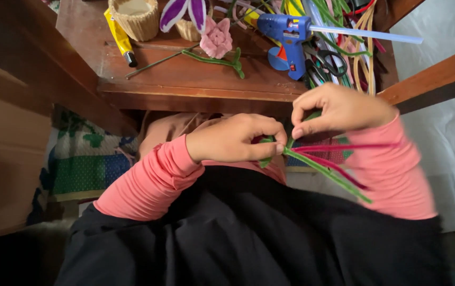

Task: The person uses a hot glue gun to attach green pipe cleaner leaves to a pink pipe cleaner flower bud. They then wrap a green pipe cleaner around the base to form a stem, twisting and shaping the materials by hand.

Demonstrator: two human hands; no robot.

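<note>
**Both hands pinched on the pipe-cleaner bundle**

I'm looking down past pink sleeves at 2 hands working over the lap, just in front of the tabletop [185,79] edge. The left hand [235,139] has its grip curled tight, thumb and forefinger nipping the green pipe cleaner [328,173] where the stems meet, which I judge keeps the bundle from splaying. The right hand [338,109] pinches down from above at the same junction, fingertips closed on a green bit, so the 2 grips sit nearly touching. From that point I count 1 green stem and at least 2 magenta pipe cleaners [344,146] trailing off to the right, slightly blurred.

Up on the tabletop: 1 blue glue gun [290,33] lying on its side, 1 pair of scissors [327,61] beside it, 1 pink pipe-cleaner flower [215,38] on a green stem, 2 woven baskets [134,19], 1 yellow tube [119,37], and a loose heap of spare stems [357,39], too tangled to count.
</note>
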